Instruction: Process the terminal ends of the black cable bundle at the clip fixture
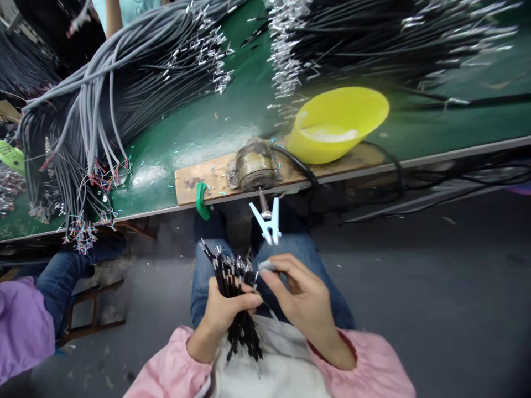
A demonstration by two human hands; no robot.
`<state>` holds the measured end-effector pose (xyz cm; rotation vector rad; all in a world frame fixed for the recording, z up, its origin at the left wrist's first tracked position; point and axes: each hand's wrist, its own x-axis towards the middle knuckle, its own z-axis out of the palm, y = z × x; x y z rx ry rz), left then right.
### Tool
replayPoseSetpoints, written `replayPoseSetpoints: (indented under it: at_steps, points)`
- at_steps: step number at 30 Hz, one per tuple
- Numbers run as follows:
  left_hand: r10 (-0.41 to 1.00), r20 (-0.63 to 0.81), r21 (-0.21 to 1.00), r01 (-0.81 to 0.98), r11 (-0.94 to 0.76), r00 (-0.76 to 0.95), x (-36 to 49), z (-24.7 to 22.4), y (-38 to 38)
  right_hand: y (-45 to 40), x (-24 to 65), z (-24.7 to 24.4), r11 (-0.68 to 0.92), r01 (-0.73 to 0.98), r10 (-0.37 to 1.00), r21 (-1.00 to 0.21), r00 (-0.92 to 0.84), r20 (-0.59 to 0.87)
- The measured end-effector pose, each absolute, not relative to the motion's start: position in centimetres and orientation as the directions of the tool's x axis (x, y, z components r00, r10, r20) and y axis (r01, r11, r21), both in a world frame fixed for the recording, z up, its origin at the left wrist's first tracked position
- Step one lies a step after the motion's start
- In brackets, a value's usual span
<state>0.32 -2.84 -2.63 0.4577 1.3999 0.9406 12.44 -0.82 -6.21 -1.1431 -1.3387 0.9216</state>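
Observation:
A bundle of short black cables with silvery stripped ends is gripped in my left hand above my lap. Close beside it, my right hand has thumb and forefinger pinched near the upper ends of the bundle. Something small and whitish shows at those fingertips, too blurred to name. Just beyond the right hand, a light blue clothes-peg sits on the shaft of a small motor. The motor is mounted on a wooden board along the table edge.
A yellow bowl stands tilted beside the motor. A green clamp grips the board's left end. Heaps of grey cables and black cables cover parts of the green table. At left, a person's purple sleeve is near.

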Motion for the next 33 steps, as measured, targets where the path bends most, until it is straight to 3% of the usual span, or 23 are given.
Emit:
replayPoseSetpoints:
  at_steps: [4, 9, 14, 18, 24, 30, 33]
  points:
    - [0.822, -0.525, 0.85, -0.091, 0.518, -0.22, 0.8, -0.9, -1.1, 0.7, 12.9, -4.8, 0.328, 0.119, 0.944, -0.937, -0.074, 0.321]
    - [0.898, -0.384, 0.91, 0.078, 0.408, -0.214, 0.8, 0.4, 0.5, 2.3, 12.9, -3.2, 0.388, 0.175, 0.92, -0.905, -0.138, 0.367]
    - [0.936, -0.273, 0.951, 0.083, 0.298, -0.224, 0.8, 0.5, 0.6, 3.1, 12.6, -3.2, 0.317, 0.148, 0.948, -0.937, -0.084, 0.307]
    - [0.914, -0.297, 0.947, 0.039, 0.319, -0.277, 1.3, -0.5, 0.1, 3.1, 12.7, -3.8, 0.242, 0.08, 0.968, -0.967, -0.091, 0.235]
    - [0.915, -0.252, 0.961, 0.026, 0.274, -0.315, 1.6, -2.2, -1.0, 3.0, 13.4, -3.9, 0.222, 0.021, 0.94, -0.975, -0.27, 0.208]
    - [0.884, -0.228, 0.968, 0.005, 0.252, -0.409, 1.8, -2.4, -1.6, 2.9, 13.4, -3.4, 0.231, 0.0, 0.918, -0.973, -0.33, 0.218]
    - [0.894, -0.249, 0.964, -0.001, 0.267, -0.372, 1.7, -2.4, -1.7, 2.8, 13.3, -3.3, 0.23, 0.032, 0.933, -0.973, -0.291, 0.211]
